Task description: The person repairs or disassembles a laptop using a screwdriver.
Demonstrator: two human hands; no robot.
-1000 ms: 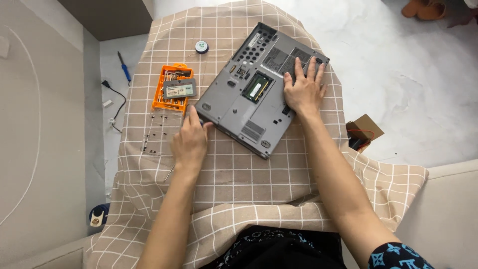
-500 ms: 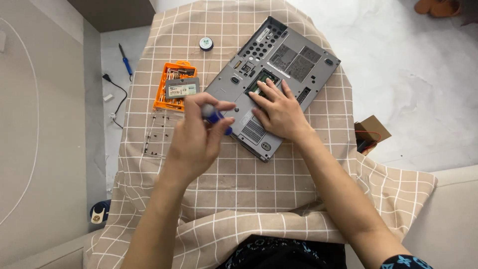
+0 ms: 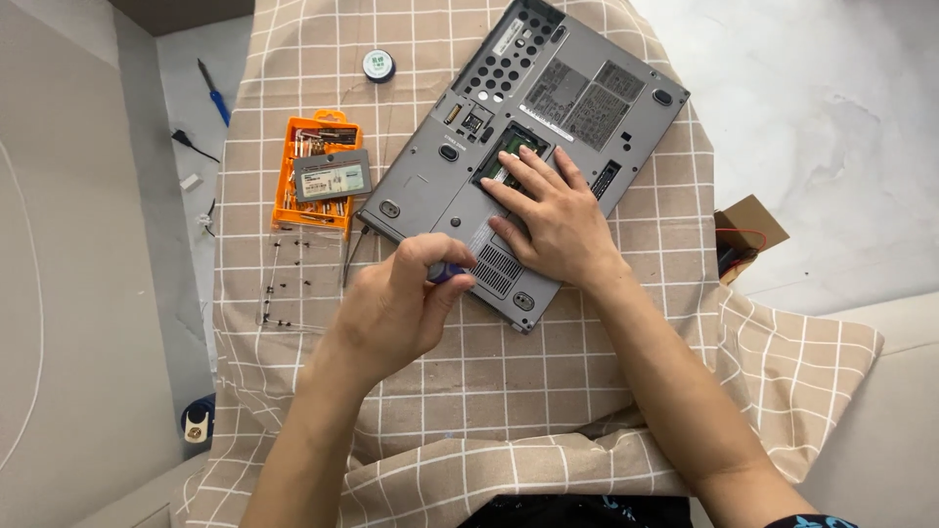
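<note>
A small round tin with a white-and-green label sits on the cloth. A grey cover bearing a pale rectangular label lies across the orange case. A brown cardboard box stands open at the cloth's right edge.

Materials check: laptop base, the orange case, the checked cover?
Laptop base: looks like matte grey moulded plastic, with vent holes and slots; could be painted metal.
Orange case: glossy hard plastic, by its bright uniform colour.
Checked cover: woven fabric, matte, folds and creases.
</note>
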